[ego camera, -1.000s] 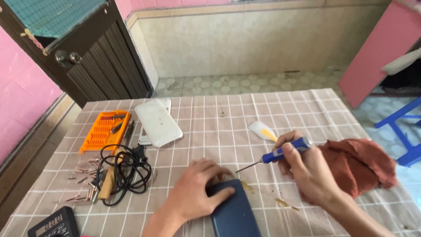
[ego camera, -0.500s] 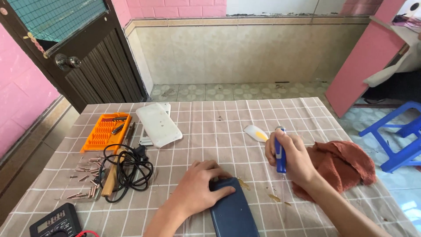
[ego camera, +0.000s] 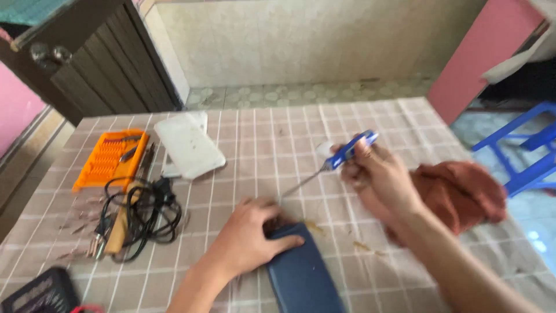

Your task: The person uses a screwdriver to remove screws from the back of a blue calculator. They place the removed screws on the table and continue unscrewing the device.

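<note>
My left hand (ego camera: 250, 239) rests flat on the near end of a dark blue flat case (ego camera: 301, 277) lying on the checked tablecloth (ego camera: 260, 150). In my right hand (ego camera: 379, 177) is a blue-handled screwdriver (ego camera: 341, 155); its thin metal shaft slants down and left toward the spot beside my left fingers. The view is blurred by motion.
At the left lie an orange bit tray (ego camera: 110, 157), a soldering iron with a coiled black cord (ego camera: 139, 215) and a black meter (ego camera: 40, 294). Two white flat covers (ego camera: 188, 146) sit at mid-table. A rust-brown cloth (ego camera: 457, 194) lies right of my right hand; a blue stool (ego camera: 521, 148) stands past the table.
My right hand has turned the screwdriver from upright to slanting, tip down toward the case. My left hand has stayed on the case. The camera has moved closer.
</note>
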